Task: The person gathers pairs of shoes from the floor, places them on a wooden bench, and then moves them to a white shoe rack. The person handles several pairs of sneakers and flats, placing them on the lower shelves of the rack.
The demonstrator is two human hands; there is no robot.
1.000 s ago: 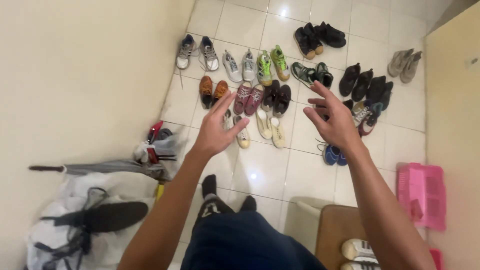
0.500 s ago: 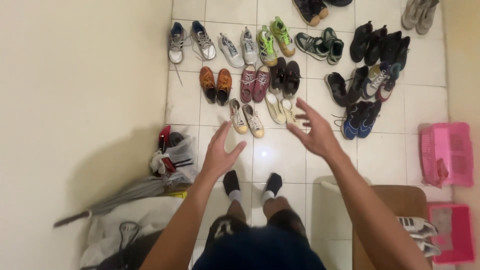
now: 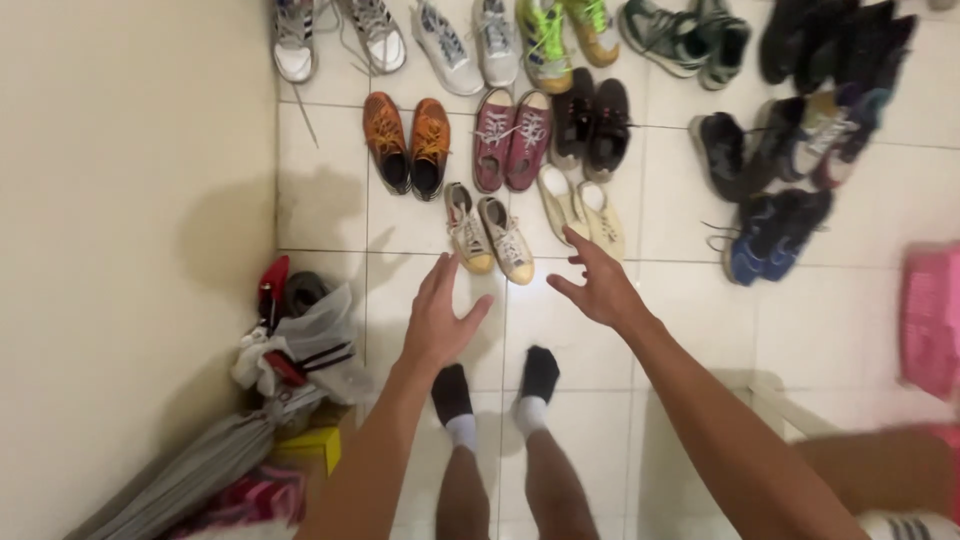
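Glossy white tiled floor [image 3: 600,360] with grey grout; plain cream wall [image 3: 120,200] on left; overhead light glints off tiles.

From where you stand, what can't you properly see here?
- Grey sneakers: head view, toes cut off by the top edge.
- Pink basket: blurred, cut off by the right edge.
- Bag contents: hidden by crumpled plastic.
- Left hand and right hand: palms face down, unseen.
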